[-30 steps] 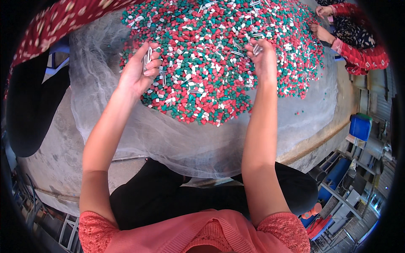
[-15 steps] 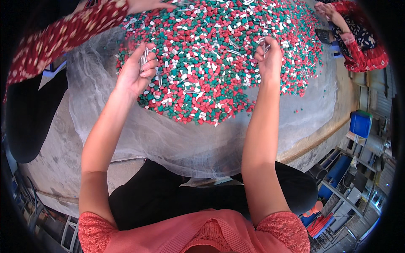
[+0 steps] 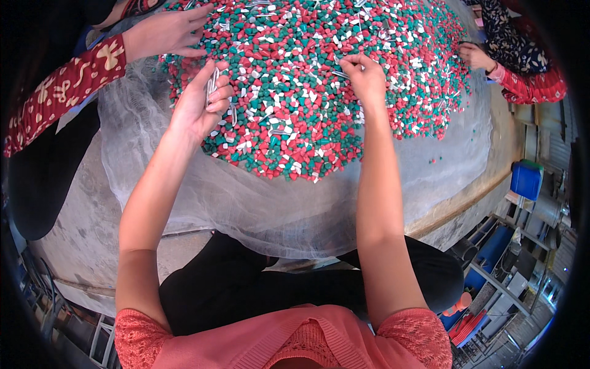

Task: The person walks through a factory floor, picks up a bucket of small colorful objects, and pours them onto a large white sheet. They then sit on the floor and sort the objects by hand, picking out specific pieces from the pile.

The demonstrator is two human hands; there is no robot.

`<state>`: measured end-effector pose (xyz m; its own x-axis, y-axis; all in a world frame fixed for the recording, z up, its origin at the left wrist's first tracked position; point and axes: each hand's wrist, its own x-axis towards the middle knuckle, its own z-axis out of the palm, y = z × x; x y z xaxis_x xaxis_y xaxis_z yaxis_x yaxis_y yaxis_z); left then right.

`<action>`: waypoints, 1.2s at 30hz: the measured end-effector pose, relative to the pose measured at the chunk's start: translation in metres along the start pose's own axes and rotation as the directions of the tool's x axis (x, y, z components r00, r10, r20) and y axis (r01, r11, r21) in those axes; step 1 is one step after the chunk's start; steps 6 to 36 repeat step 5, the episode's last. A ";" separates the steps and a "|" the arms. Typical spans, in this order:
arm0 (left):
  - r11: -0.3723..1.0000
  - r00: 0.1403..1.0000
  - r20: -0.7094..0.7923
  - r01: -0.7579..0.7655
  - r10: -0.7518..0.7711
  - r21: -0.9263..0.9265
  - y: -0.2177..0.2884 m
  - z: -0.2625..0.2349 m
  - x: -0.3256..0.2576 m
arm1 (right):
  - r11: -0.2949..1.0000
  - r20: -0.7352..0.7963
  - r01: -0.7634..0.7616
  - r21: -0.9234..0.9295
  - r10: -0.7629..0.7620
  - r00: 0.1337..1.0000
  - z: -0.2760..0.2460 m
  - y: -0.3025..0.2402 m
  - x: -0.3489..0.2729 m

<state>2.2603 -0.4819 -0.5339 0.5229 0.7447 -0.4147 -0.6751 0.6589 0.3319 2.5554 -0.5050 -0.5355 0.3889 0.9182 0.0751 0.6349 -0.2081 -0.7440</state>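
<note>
A broad pile of small red, green and white pieces lies before me, with thin shiny silver strips scattered among them. My left hand, palm up over the pile's left side, has its fingers curled around several silver strips. Further right, my right hand reaches down to the pile with thumb and fingertips pinched together. One end of a silver strip shows at those fingertips. Whether that palm holds more strips is hidden.
Sheer white netting spreads under the pile on a concrete surface. A co-worker's hand is over the pile's left edge; another person's hand touches its right edge. A blue container stands at the right.
My right hand has moved left and turned down onto the pile. The left stays nearly still. The left co-worker's hand has drawn back left; the right one has come down to the pile.
</note>
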 end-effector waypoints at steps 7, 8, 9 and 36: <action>1.000 1.000 0.019 0.006 -0.006 0.002 0.001 -0.002 -0.002 | 0.881 0.002 0.007 -0.472 -0.007 1.000 0.011 -0.011 0.005; 1.000 1.000 0.019 0.006 -0.006 0.002 0.001 -0.002 -0.002 | 0.881 0.002 0.007 -0.472 -0.007 1.000 0.011 -0.011 0.005; 1.000 1.000 0.019 0.006 -0.006 0.002 0.001 -0.002 -0.002 | 0.881 0.002 0.007 -0.472 -0.007 1.000 0.011 -0.011 0.005; 1.000 1.000 0.019 0.006 -0.006 0.002 0.001 -0.002 -0.002 | 0.881 0.002 0.007 -0.472 -0.007 1.000 0.011 -0.011 0.005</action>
